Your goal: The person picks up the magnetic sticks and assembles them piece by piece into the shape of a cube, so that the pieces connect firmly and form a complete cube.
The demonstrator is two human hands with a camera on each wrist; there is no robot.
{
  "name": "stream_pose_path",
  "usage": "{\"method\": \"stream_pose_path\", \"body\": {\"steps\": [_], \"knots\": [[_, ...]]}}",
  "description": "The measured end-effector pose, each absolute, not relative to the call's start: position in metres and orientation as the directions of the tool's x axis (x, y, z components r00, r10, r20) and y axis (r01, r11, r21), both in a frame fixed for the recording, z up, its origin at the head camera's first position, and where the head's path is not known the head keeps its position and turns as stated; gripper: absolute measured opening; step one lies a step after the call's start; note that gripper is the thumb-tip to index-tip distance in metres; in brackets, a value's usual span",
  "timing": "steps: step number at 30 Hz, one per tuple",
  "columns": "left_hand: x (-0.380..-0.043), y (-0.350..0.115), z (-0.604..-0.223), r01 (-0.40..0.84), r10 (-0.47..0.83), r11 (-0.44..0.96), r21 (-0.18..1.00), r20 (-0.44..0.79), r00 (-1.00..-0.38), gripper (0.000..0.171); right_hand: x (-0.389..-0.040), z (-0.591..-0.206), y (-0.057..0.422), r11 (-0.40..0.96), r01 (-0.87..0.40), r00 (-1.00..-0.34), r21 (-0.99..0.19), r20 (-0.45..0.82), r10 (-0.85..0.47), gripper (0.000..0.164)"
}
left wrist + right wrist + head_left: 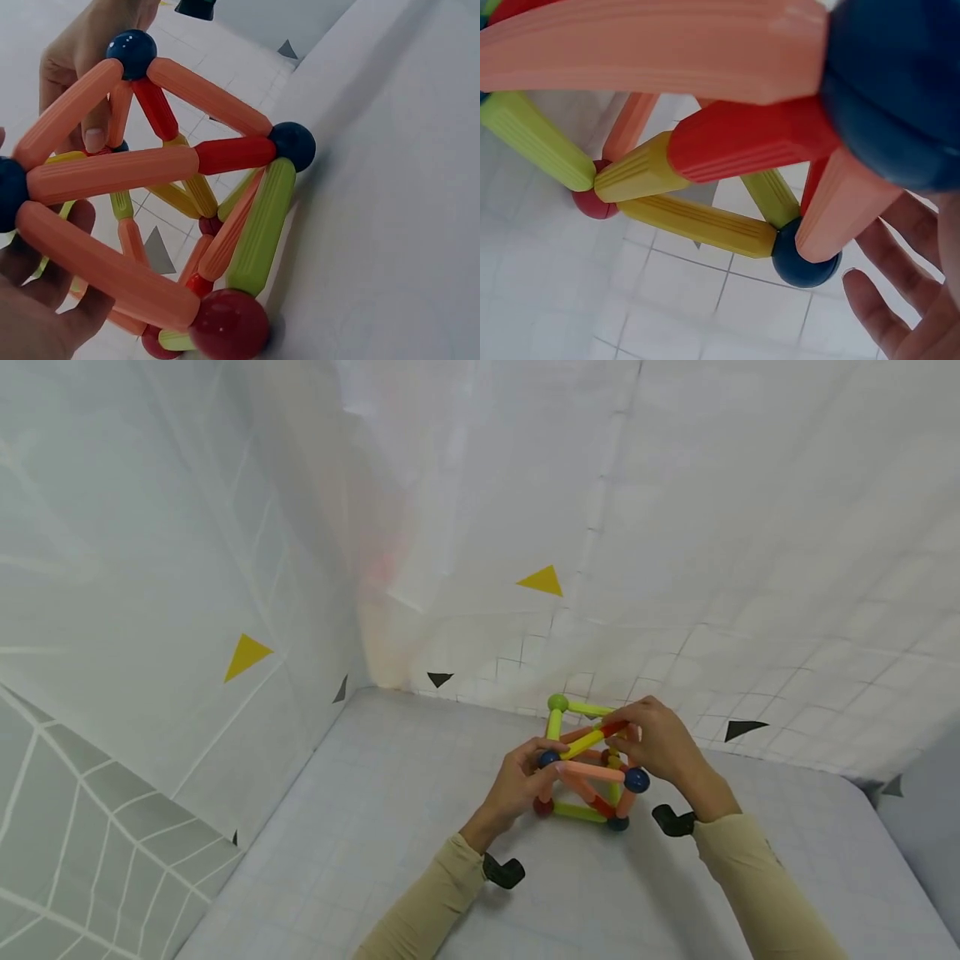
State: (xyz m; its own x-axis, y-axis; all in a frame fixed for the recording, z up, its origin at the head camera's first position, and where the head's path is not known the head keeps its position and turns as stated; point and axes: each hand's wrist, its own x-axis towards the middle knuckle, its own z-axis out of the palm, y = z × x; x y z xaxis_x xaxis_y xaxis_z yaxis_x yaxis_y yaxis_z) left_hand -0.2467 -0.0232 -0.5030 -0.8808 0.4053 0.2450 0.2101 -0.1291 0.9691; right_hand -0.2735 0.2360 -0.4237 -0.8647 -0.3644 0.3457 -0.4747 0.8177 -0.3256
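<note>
A box-shaped frame of magnetic rods and balls stands on the pale surface, with a green ball (557, 702) at its back left corner. My left hand (516, 782) holds the front left top corner, fingers about a dark blue ball (550, 759). My right hand (663, 742) pinches the red end of a yellow-and-red rod (582, 743) slanting across the top. A salmon rod (592, 771) runs along the front top edge to another blue ball (637, 779). Lower down, in the left wrist view, a red ball (229, 325) joins a lime rod (262, 229). Right fingertips are partly hidden in the head view.
A white wall sheet (480, 510) with a grid pattern rises close behind the frame. Another sheet with white web lines (67, 827) stands to the left. The pale floor surface (337, 827) extends around the frame. Dark wrist-worn pieces (504, 871) stick out beside both wrists.
</note>
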Motion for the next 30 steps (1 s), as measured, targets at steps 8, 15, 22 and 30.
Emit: {"method": "stream_pose_path", "body": {"steps": [8,15,22,30], "knots": [[-0.246,-0.025,-0.505,0.3,0.399,0.004,0.954,0.273,-0.875,0.028,-0.264,-0.431,0.238,0.813,-0.47,-0.867,-0.344,0.351,-0.353,0.03],[-0.249,-0.024,-0.506,0.328,0.412,0.012,0.945,0.294,-0.863,0.027,-0.268,-0.437,0.237,0.792,-0.495,-0.853,-0.357,0.373,-0.365,0.032],[-0.25,-0.024,-0.507,0.329,0.417,0.011,0.944,0.295,-0.86,0.029,-0.267,-0.439,0.239,0.771,-0.509,-0.844,-0.383,0.399,-0.359,0.029],[-0.254,-0.025,-0.507,0.354,0.407,0.009,0.935,0.319,-0.856,0.03,-0.267,-0.444,0.242,0.772,-0.496,-0.852,-0.398,0.396,-0.344,0.033]]}}
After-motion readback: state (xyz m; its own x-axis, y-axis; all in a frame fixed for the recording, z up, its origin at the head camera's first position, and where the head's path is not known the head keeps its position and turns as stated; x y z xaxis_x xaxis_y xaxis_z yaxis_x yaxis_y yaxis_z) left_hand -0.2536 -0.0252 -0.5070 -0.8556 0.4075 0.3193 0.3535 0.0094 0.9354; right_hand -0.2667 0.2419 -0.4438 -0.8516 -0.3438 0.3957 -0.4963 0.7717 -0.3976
